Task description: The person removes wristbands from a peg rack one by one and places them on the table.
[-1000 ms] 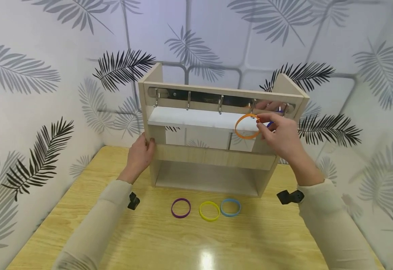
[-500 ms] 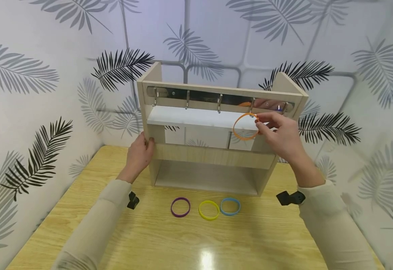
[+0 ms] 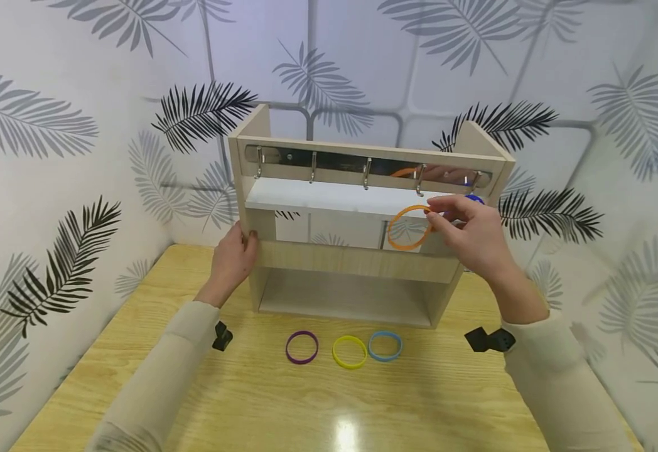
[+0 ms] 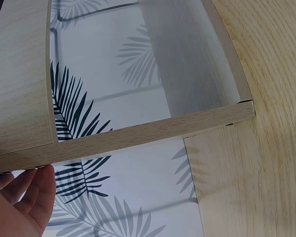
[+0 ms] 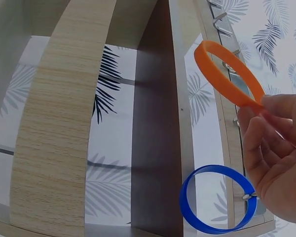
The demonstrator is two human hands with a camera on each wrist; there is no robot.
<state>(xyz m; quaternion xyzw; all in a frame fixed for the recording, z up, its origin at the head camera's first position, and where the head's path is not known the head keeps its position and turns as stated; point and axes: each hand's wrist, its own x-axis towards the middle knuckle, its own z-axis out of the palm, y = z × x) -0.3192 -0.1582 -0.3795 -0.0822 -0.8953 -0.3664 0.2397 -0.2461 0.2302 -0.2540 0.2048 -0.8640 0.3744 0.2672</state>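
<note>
My right hand (image 3: 474, 237) pinches an orange silicone wristband (image 5: 218, 81) between thumb and fingertips, in front of the hook rail of a small wooden shelf (image 3: 357, 260). In the head view the band hangs left of the fingers, just below the fourth hook (image 3: 420, 181). A blue wristband (image 5: 187, 210) hangs on the end hook (image 5: 250, 196), close beside the hand in the right wrist view; the head view shows only a bit of it behind the hand. My left hand (image 3: 231, 258) grips the shelf's left side panel, and in the left wrist view its fingers (image 4: 42, 190) meet the panel's edge.
Purple (image 3: 302, 362), yellow (image 3: 349, 366) and light blue (image 3: 385, 359) wristbands lie in a row on the wooden table (image 3: 284, 408), before the shelf. The metal rail (image 3: 337, 161) carries several hooks. A leaf-patterned wall (image 3: 363, 56) stands close behind the shelf.
The orange wristband has moved slightly down and left with my right hand, away from the fourth hook. More of the blue wristband shows behind the hand. My left hand keeps its place.
</note>
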